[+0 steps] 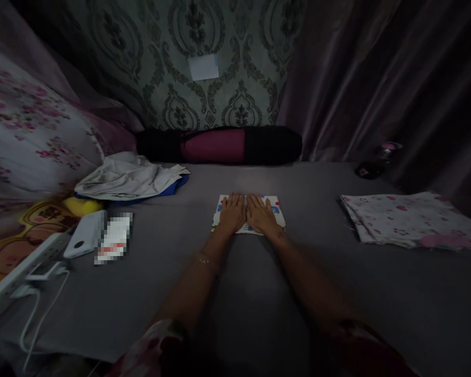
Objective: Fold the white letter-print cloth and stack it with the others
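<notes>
Both left hand (233,213) and right hand (259,213) lie flat, grip pinching nothing, on folded cloth (278,213), probably light and soft, best held by its side edges.

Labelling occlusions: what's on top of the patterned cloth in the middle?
The left hand and right hand lie flat on the cloth, side by side. White parts with red and blue marks show around them; any print beneath them is covered.

You're in what looks like a home: patterned wallpaper (239,47) at the far side, a long curtain (341,89) on the right, flowered fabric (27,125) on the left.
</notes>
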Demonstrator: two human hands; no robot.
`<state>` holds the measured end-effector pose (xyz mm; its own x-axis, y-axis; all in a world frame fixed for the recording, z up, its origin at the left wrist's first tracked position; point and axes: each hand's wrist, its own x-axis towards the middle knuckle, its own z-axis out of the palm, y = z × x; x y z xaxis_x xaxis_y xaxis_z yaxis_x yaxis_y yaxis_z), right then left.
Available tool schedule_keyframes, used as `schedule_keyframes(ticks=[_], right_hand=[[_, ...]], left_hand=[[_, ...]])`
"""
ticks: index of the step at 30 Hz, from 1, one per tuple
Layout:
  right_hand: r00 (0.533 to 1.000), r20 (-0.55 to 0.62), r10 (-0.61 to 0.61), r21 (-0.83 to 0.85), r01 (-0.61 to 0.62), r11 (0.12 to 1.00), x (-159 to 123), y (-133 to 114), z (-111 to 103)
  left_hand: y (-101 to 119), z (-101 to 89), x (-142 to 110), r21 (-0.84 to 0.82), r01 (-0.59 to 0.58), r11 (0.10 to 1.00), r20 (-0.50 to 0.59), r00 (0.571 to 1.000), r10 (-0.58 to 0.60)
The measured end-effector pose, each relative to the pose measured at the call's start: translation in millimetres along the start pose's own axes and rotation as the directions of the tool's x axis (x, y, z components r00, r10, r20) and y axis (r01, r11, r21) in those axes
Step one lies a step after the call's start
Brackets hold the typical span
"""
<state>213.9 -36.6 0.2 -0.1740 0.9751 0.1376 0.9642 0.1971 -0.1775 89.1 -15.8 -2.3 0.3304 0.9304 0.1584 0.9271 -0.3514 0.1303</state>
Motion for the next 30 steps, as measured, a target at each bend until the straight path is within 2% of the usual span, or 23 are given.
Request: schedule_keyframes(ticks=[2,5,15,17,20,22,25,30], right_hand=[[0.999,0.039,-0.001,0.009,0.001,1.000,0.8,1.5,4.5],[0.999,0.052,0.012,0.016,-0.013,1.000,1.8,2.8,6.5],[0.996,0.090,0.016,0.025,-0.018,1.000,3.5,2.5,1.5],[0.997,0.073,0.033,0.018,-0.034,0.999,2.9,3.7,0.2],[0.996,-0.018,0.093,-0.009,-0.093,0.996,0.2,6.6,-0.6],[0.991,-0.047,0.129,-0.014,-0.130,0.991,-1.7,8.5,0.4],[0.987,-0.011,0.162,-0.011,-0.162,0.987,-3.1,10.5,3.4],[0.985,0.025,0.172,0.002,-0.172,0.985,-2.5,11.1,5.0]], left_hand=[[-1.9,6.1,-0.2,-0.010,-0.005,1.000,0.049,0.999,0.005],[-3.7,9.4,0.3,-0.006,-0.001,1.000,0.062,0.998,0.001],[-4.7,2.2,1.2,-0.030,0.012,0.999,0.077,0.997,-0.010],[-6.2,-1.4,-1.0,-0.011,0.018,1.000,0.048,0.999,-0.018],[-10.2,-3.6,-4.5,0.017,0.060,0.998,-0.019,0.998,-0.060],[-13.1,-2.5,-5.5,0.012,0.097,0.995,0.006,0.995,-0.097],[-15.5,0.1,-5.2,-0.008,0.128,0.992,0.090,0.988,-0.127],[-15.2,0.1,-3.3,-0.014,0.149,0.989,0.135,0.980,-0.145]])
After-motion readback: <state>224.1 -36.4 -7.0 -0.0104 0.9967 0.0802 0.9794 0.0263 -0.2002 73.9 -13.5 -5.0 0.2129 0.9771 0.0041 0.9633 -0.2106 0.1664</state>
